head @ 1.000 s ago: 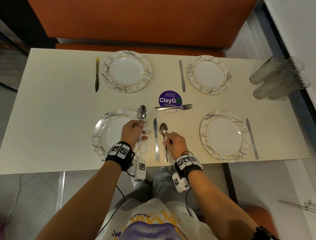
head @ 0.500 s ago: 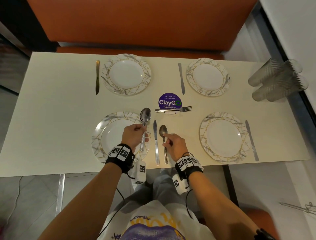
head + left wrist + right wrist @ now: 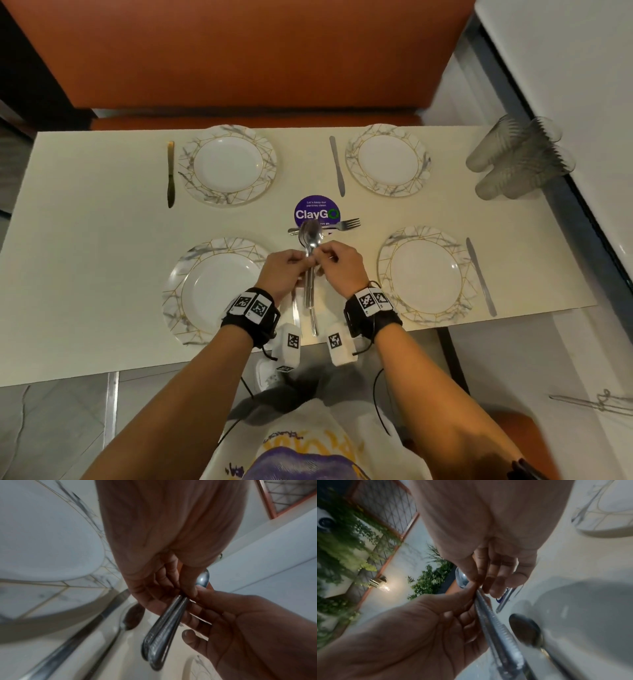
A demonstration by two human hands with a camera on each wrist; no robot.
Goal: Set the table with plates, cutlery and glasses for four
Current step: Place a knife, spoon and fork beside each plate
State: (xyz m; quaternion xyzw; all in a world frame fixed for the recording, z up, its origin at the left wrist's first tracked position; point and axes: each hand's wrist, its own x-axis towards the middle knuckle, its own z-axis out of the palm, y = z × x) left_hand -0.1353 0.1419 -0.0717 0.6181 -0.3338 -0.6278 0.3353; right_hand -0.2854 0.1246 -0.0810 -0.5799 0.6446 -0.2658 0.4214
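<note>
My left hand [image 3: 301, 263] and right hand [image 3: 325, 260] meet above the table between the two near plates. Together they pinch the necks of two stacked spoons [image 3: 311, 240], bowls pointing away from me. In the left wrist view the left thumb and fingers clamp the paired spoon handles [image 3: 164, 628], and the right hand [image 3: 223, 615] touches them from the side. One spoon [image 3: 313, 325] lies on the table beside a knife [image 3: 295, 315], right of the near left plate [image 3: 212, 291]. It shows again as the lying spoon [image 3: 525, 631].
Three more marble-rimmed plates [image 3: 227, 164] [image 3: 388, 159] [image 3: 426, 274] have a knife each: gold [image 3: 170, 174], silver [image 3: 337, 166], silver [image 3: 479, 274]. A fork [image 3: 342, 225] lies across a purple sticker [image 3: 317, 212]. Several clear glasses [image 3: 520, 161] are stacked far right. An orange bench stands behind.
My right hand has let go of the spoon lying on the table and risen to join the left. The left hand carried its spoons right, off the plate, toward the table's middle.
</note>
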